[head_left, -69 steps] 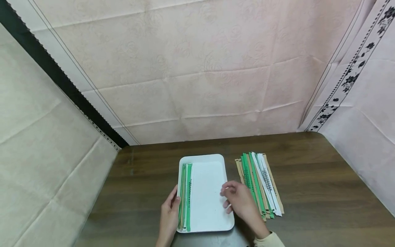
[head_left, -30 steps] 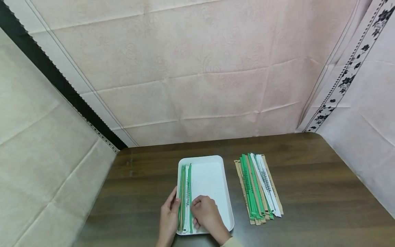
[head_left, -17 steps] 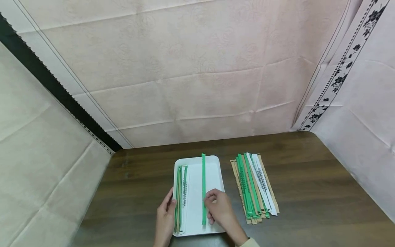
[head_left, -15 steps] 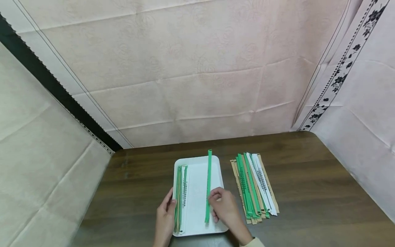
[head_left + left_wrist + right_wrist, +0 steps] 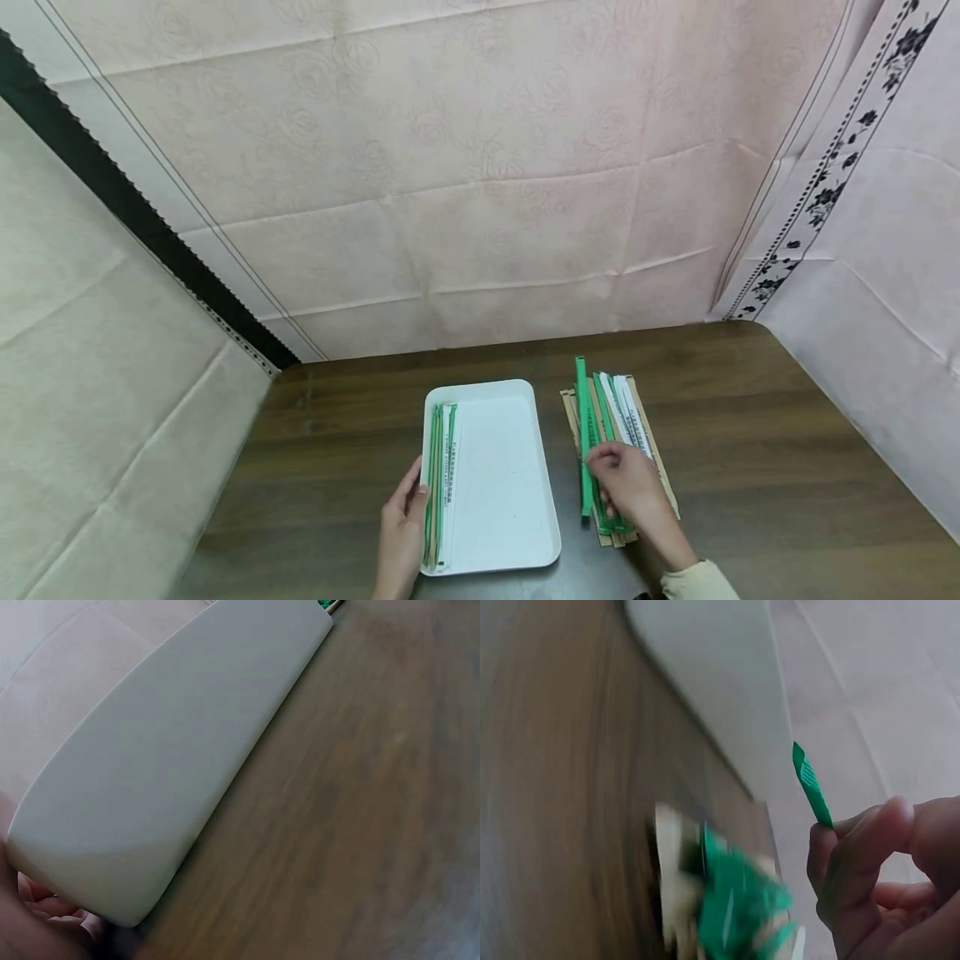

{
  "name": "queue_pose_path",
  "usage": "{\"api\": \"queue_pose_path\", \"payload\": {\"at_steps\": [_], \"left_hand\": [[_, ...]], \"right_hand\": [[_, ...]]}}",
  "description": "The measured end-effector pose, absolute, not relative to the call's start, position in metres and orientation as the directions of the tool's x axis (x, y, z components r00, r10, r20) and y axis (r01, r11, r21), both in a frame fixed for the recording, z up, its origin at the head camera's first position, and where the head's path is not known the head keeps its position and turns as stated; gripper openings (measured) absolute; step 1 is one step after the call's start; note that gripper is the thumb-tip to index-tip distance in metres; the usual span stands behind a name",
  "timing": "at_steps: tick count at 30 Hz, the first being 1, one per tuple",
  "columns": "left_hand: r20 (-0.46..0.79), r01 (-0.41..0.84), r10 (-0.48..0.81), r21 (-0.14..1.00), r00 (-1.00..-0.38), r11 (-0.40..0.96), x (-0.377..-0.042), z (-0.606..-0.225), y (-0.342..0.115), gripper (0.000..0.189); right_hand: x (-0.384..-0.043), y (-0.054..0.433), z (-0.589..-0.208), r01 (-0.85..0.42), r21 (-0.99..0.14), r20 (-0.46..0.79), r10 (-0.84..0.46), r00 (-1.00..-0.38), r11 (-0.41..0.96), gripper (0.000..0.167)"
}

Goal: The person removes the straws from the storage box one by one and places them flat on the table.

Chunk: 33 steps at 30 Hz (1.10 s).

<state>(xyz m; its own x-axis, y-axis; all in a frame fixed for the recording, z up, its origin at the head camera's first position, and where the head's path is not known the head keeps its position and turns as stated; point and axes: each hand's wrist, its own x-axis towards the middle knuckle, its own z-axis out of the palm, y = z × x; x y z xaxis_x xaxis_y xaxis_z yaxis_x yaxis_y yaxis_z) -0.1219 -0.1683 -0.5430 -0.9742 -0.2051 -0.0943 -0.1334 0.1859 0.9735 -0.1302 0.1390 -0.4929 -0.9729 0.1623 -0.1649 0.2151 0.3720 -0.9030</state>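
My left hand [image 5: 402,521] grips the left rim of a white rectangular tray [image 5: 502,475]. Along that inner side lie several slim paper-wrapped sticks [image 5: 441,483] in green, brown and white. To the right of the tray, my right hand [image 5: 626,479] pinches a long green paper-wrapped stick [image 5: 582,417], held over the left part of a loose pile of similar wrapped sticks [image 5: 633,408]. In the right wrist view, thumb and fingertips close on the green stick [image 5: 811,784]. The hand hides the pile's lower middle.
The brown wooden table [image 5: 345,467] carries both the tray and the pile, with a narrow gap between them. Pale cloth walls [image 5: 480,208] rise behind the table and on both sides.
My right hand picked the green stick out of the tray's row and carried it right, past the rim and over the pile. My left hand has stayed on the tray.
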Motion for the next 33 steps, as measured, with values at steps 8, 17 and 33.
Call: {"api": "queue_pose_path", "payload": {"at_steps": [8, 17, 33], "left_hand": [[-0.085, -0.120, -0.204, 0.979, -0.975, 0.164, -0.120, -0.544, -0.167, 0.048], [-0.083, -0.121, -0.210, 0.977, -0.974, 0.176, -0.121, -0.543, -0.168, 0.047], [-0.069, -0.108, -0.209, 0.977, -0.975, 0.183, -0.119, -0.543, -0.169, 0.047]], "right_hand": [[-0.138, 0.167, -0.499, 0.249, -0.824, -0.193, 0.161, -0.968, 0.510, 0.018], [-0.138, 0.170, -0.498, 0.240, -0.792, -0.170, 0.175, -0.970, 0.562, 0.019], [-0.130, 0.150, -0.477, 0.174, -0.854, -0.104, 0.166, -0.981, 0.490, 0.020]]}}
